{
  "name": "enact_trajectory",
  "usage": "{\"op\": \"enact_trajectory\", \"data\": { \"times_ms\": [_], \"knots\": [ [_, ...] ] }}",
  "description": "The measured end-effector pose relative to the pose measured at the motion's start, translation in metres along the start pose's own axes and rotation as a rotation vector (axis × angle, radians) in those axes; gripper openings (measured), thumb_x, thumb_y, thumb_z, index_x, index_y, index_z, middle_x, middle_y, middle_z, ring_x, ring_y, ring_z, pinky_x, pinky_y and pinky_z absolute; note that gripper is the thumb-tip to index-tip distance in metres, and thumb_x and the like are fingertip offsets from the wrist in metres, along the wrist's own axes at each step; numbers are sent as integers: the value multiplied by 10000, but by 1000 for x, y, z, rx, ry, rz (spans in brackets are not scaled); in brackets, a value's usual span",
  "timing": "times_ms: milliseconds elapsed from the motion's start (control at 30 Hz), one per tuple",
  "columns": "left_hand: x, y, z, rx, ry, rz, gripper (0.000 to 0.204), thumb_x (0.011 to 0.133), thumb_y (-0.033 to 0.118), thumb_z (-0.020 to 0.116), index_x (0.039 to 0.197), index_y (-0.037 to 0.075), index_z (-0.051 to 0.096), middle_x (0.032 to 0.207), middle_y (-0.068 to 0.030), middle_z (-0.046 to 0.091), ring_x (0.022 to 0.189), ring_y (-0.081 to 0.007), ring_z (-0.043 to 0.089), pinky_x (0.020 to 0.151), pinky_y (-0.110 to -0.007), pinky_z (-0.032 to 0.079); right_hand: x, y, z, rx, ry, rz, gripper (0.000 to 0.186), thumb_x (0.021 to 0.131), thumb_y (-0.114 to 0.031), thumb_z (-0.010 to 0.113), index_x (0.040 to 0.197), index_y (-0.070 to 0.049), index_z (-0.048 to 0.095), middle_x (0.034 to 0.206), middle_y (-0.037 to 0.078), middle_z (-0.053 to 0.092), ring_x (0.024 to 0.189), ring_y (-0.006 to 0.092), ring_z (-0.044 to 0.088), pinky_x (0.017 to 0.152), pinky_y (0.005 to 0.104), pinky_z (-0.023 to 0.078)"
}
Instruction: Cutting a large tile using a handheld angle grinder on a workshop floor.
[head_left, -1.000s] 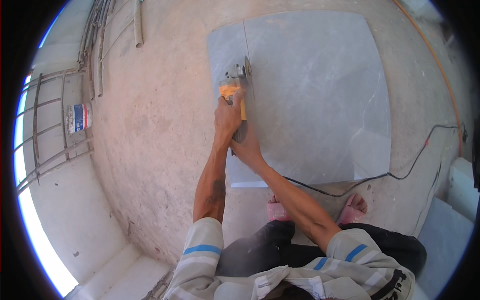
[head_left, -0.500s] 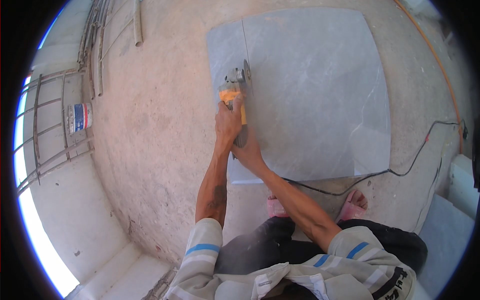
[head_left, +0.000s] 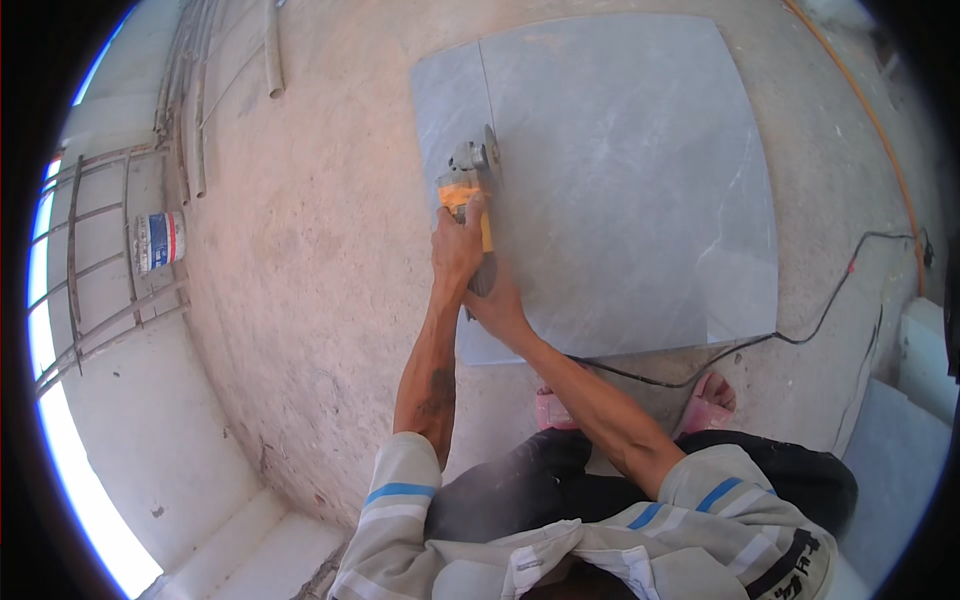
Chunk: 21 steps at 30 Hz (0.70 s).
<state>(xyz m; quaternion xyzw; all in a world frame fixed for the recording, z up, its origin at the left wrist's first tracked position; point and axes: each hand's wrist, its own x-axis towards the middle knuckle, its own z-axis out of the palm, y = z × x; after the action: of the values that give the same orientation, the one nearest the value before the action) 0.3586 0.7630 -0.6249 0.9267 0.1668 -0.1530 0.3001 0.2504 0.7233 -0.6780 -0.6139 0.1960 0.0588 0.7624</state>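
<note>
A yellow and grey angle grinder (head_left: 466, 190) is held over a large grey marbled tile (head_left: 630, 180) lying on the floor. Its upright cutting disc (head_left: 491, 150) meets the tile on a thin dark line (head_left: 486, 85) that runs up to the far edge. My left hand (head_left: 457, 245) is closed round the grinder's body near its head. Behind it, my right hand (head_left: 497, 305) grips the rear of the handle, its fingers partly hidden beneath. Haze hangs around the tool and blurs the tile near the disc.
A black power cord (head_left: 680, 385) trails along the tile's near edge to the right. My pink sandals (head_left: 707, 405) stand just below that edge. An orange hose (head_left: 880, 130) curves along the right. At left are a paint bucket (head_left: 160, 242), a metal grid (head_left: 100, 250) and poles (head_left: 273, 50).
The view has shifted slightly. Both hands keep their hold on the grinder, and the disc stays on the line with barely any visible movement along the tile.
</note>
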Motion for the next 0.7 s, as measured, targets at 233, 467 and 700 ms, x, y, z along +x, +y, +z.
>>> {"op": "enact_trajectory", "data": {
  "times_ms": [233, 467, 700],
  "knots": [
    [-4, -2, -2, -2, -2, -14, 869, 910, 684, 511, 1203, -134, 538, 1119, -393, 624, 1098, -506, 616, 947, -497, 472, -4, 4, 1, -11, -1, -46, 703, 778, -354, 847, 1194, -8, 398, 1004, 187, 632, 923, 309, 672, 771, 409, 519],
    [-8, -7, -1, 29, -29, -9, 852, 931, 671, 491, 1258, -115, 486, 1122, -383, 627, 1099, -504, 617, 949, -510, 471, -12, 1, -1, 39, -61, 63, 711, 808, -244, 822, 1328, 12, 410, 1155, 138, 581, 987, 189, 613, 772, 319, 516],
    [-12, -3, 3, 22, -34, -16, 852, 928, 678, 491, 1244, -114, 491, 1112, -383, 630, 1092, -504, 621, 943, -513, 474, -12, 8, -8, 32, -71, 65, 721, 808, -257, 824, 1334, 11, 409, 1146, 140, 591, 978, 182, 614, 775, 320, 516]
  ]
}}
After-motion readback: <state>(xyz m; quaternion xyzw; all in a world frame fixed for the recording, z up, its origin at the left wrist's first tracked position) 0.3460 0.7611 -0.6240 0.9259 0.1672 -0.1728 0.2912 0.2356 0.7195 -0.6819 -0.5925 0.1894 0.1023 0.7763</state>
